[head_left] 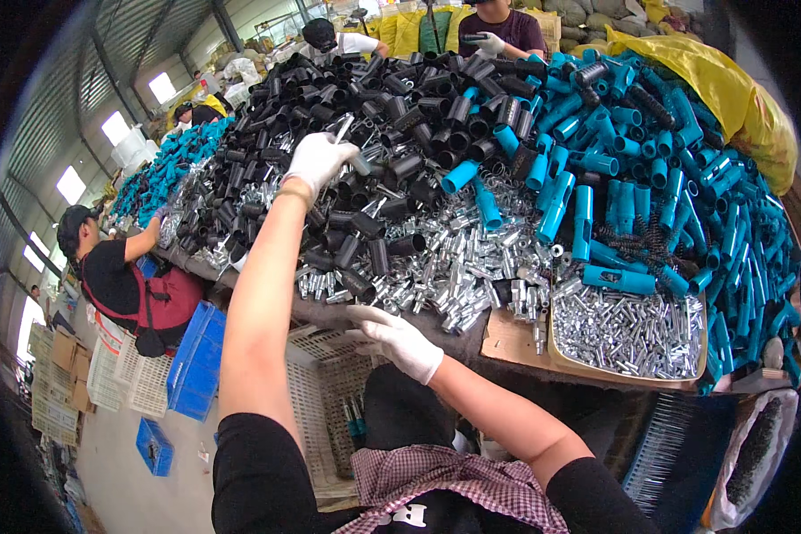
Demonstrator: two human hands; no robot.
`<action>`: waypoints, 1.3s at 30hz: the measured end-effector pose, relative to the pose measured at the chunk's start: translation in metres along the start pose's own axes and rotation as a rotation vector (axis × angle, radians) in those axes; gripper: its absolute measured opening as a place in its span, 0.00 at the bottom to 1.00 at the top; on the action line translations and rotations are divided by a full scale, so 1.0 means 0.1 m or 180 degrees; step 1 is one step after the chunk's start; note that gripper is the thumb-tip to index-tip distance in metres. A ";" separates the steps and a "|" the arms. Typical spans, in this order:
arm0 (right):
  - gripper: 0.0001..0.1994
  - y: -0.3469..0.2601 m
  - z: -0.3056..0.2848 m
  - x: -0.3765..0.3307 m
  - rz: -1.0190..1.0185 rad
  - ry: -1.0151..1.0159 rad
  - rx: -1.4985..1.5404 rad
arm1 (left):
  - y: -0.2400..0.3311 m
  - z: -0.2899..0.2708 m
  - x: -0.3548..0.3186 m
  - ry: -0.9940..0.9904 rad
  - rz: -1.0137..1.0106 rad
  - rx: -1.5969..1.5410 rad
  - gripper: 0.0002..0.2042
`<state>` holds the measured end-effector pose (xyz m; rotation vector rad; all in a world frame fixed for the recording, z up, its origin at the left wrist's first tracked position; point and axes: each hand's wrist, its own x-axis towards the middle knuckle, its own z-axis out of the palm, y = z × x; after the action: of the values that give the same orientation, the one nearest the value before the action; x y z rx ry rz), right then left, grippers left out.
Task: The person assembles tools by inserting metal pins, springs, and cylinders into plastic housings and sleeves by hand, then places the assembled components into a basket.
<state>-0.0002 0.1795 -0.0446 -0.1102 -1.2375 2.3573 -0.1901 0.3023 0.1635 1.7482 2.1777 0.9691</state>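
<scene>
Head view looked down on a desk (pixel 507 343) heaped with parts: black tubes (pixel 392 133) filled the upper middle of the frame, blue tubes (pixel 650 178) ran across the upper right, and small silver metal sleeves (pixel 454 267) lay along the near edge at centre. The left hand (pixel 319 160), in a white glove, reached far up over the black heap at upper centre-left, the arm almost straight, and its fingers were closed on a thin silver metal piece (pixel 345 132) that stuck up out of the grip, with a second bit of metal showing just beside the thumb. The right hand (pixel 399 340), also gloved, rested low at the desk's near edge at centre, palm down, fingers loosely spread and holding nothing, just beside the silver sleeves. Judging from that stretch, the long reach looked risky: a sleeve or forearm dragged across the loose black tubes could roll some toward the edge and down into the white crate (pixel 329 383) below, and the thin piece, pinched only near its lower end, might twist or slip in the glove. A cardboard tray (pixel 561 356) of silver sleeves sat at the lower right. Another person in a black shirt (pixel 116 276) worked at the left of the frame, and further people sat at the top edge.
</scene>
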 end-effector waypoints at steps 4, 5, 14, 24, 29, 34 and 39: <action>0.41 0.01 -0.03 -0.33 0.0036 0.0023 0.0294 | 0.00 0.07 -1.06 0.0604 0.0866 -0.0189 0.15; 0.35 0.03 0.01 -0.44 -0.0068 0.0159 0.0512 | 0.08 0.21 -1.48 0.0647 0.0947 -0.0347 0.13; 0.22 0.08 0.11 -1.89 0.0041 0.2299 -0.0417 | -0.05 1.54 -3.65 -0.0308 0.0196 -0.2015 0.14; 0.26 0.16 0.31 -2.63 -0.0047 0.2124 -0.3502 | 0.40 1.88 -3.79 -0.0920 -0.0692 -0.5716 0.10; 0.24 -0.07 0.39 -2.60 0.0409 0.2285 -0.1939 | 0.28 2.09 -3.96 -0.1709 -0.0266 -0.4349 0.16; 0.20 -0.12 0.34 -2.58 0.0576 0.1587 -0.0638 | 0.26 1.81 -3.88 -0.1923 -0.0179 -0.3872 0.34; 0.21 -0.08 0.24 -2.57 0.0561 0.1378 -0.0700 | 0.38 1.61 -3.60 -0.1446 0.0408 -0.2811 0.28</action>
<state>0.2236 0.0514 -0.0609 -0.7857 -1.2982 2.1667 0.0283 0.0327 -0.0273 1.4542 1.1002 1.1623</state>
